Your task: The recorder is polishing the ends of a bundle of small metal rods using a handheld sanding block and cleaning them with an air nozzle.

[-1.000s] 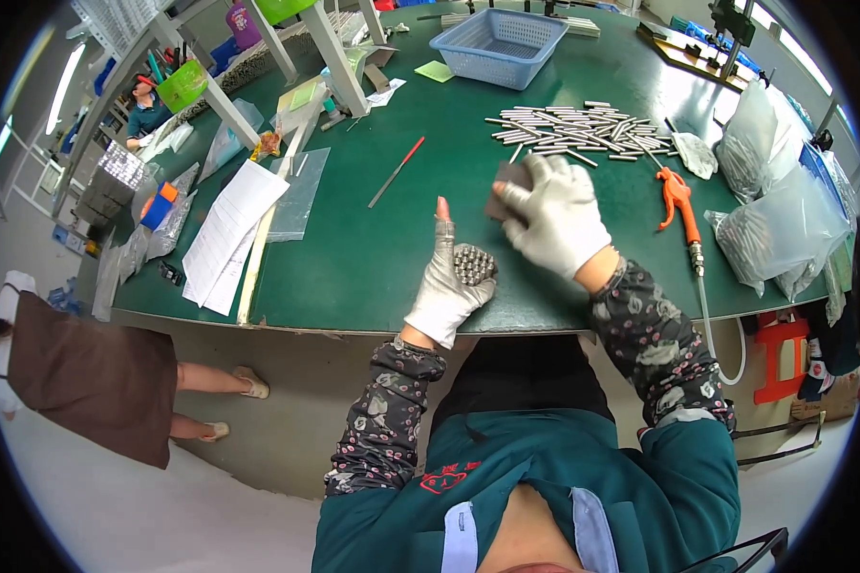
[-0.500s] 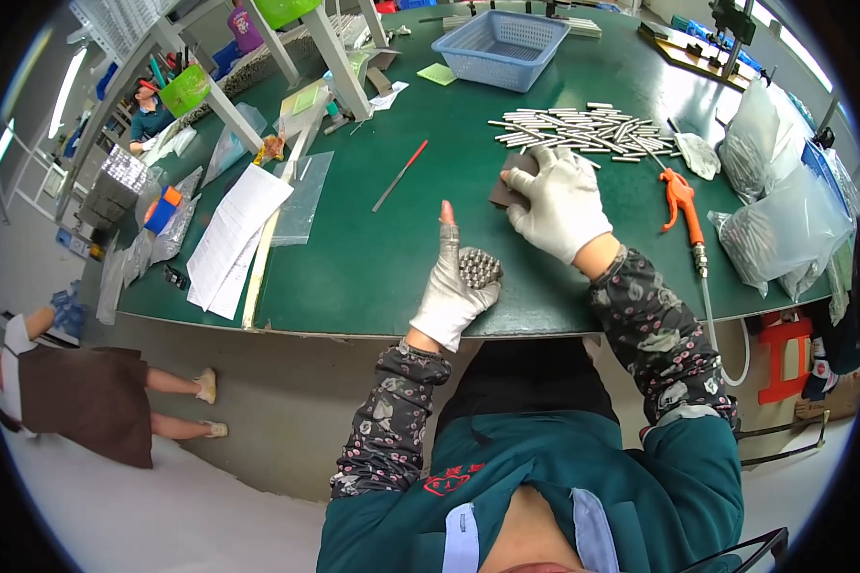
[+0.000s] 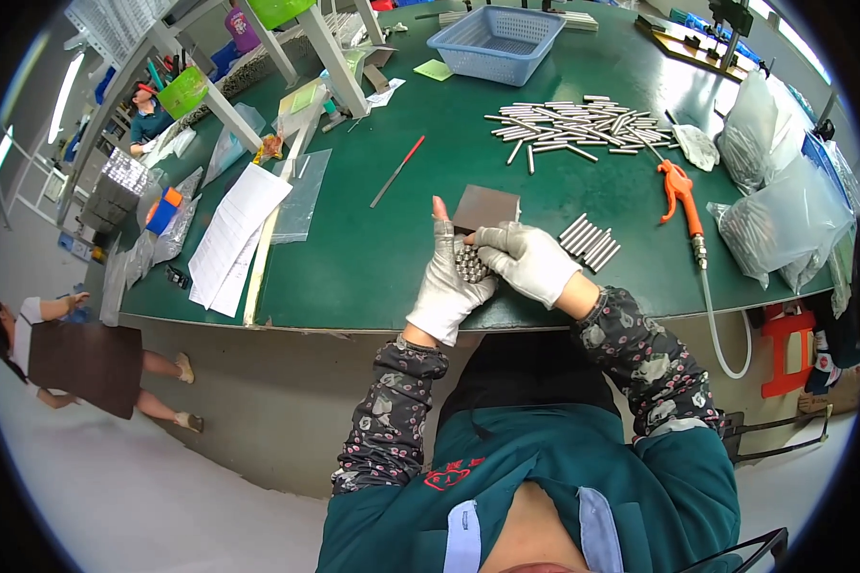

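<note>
Upright in my left hand [image 3: 446,289] is a tight bundle of short metal rods [image 3: 469,265], their round ends facing up. That hand is closed around it, thumb pointing away from me. My right hand [image 3: 528,262] is closed at the bundle's right side, its bent fingers gripping the edge; whether a single rod is between the fingertips is hidden. Both hands wear white gloves with some fingertips bare. Just beyond them a dark brown block [image 3: 486,206] lies on the green table. To the right of my right hand several loose rods [image 3: 591,243] lie side by side.
Farther back lies a pile of metal rods [image 3: 583,126]. Behind it stands a blue basket [image 3: 497,45]. An orange air gun [image 3: 679,196] with a hose and filled plastic bags [image 3: 784,229] are on the right. A red-handled thin tool [image 3: 397,172] and papers [image 3: 234,239] lie left.
My right hand has come back from the block to the bundle. The block now lies nearer and farther left, and a row of loose rods shows at the right. My left hand stays put.
</note>
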The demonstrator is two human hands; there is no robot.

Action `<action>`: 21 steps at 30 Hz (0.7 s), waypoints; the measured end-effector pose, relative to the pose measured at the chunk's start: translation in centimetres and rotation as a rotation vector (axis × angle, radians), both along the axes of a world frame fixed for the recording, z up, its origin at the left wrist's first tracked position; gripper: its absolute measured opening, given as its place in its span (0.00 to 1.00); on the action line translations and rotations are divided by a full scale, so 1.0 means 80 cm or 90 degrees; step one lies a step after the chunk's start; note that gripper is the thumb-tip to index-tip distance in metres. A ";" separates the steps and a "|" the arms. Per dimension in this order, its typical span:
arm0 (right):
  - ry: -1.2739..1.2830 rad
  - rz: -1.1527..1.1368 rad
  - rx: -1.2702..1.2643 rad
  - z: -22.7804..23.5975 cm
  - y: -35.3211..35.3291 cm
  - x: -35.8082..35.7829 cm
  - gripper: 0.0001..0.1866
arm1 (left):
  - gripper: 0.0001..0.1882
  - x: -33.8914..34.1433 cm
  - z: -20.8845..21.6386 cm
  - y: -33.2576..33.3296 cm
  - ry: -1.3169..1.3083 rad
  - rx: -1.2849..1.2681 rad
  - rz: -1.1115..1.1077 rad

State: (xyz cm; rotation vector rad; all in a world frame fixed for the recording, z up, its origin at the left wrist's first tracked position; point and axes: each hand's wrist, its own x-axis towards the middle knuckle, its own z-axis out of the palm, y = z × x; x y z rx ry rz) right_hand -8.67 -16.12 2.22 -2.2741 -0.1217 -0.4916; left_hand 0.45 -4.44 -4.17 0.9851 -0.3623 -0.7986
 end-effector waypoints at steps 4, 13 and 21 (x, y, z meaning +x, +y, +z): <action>0.026 -0.004 0.064 -0.005 -0.011 -0.008 0.11 | 0.64 -0.013 0.028 0.005 -0.217 0.063 -0.022; 0.014 0.001 0.089 -0.007 -0.007 -0.012 0.10 | 0.66 -0.023 0.016 0.020 -0.685 0.238 0.100; 0.050 0.021 0.154 -0.008 -0.010 0.002 0.09 | 0.60 -0.037 0.064 0.017 -0.424 0.217 -0.004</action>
